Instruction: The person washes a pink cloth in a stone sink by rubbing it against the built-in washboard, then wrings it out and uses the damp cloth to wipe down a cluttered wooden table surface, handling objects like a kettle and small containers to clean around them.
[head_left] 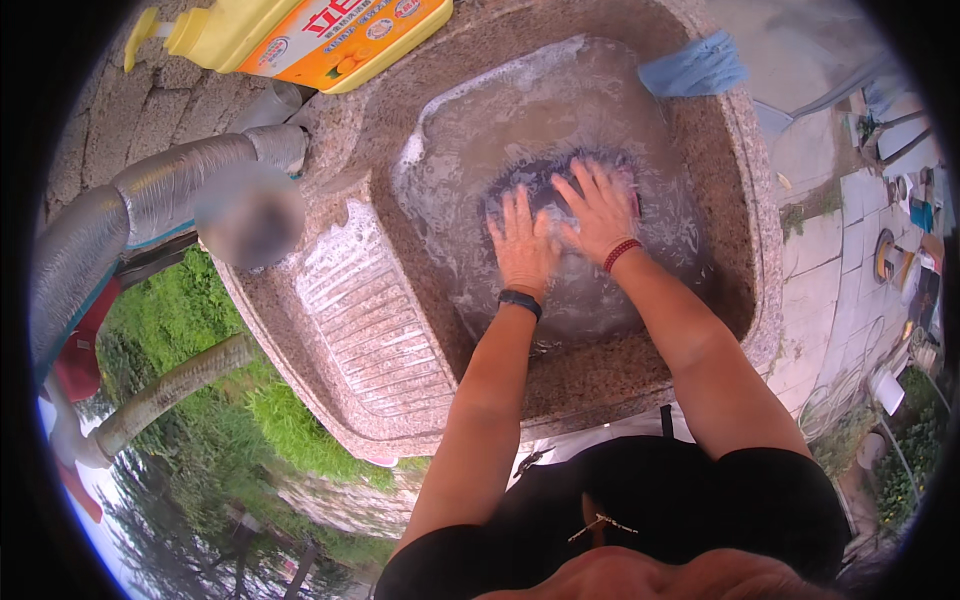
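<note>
Both my hands press flat, side by side, on a dark purple cloth (pixel 530 172) that lies mostly under murky, sudsy water. My left hand (pixel 523 238), with a black band at the wrist, has its fingers spread on the cloth's left part. Beside it my right hand (pixel 597 208), with a red beaded bracelet, rests on the right part, fingers apart. The water fills the basin of a speckled pinkish stone sink (pixel 755 230). Most of the cloth's shape is hidden by the water.
A ribbed washboard (pixel 375 325) with foam on it adjoins the basin at left. A blue cloth (pixel 695 68) hangs over the far right rim. At the far left stands a yellow detergent jug (pixel 330 40). A foil-wrapped pipe (pixel 185 185) runs along the left.
</note>
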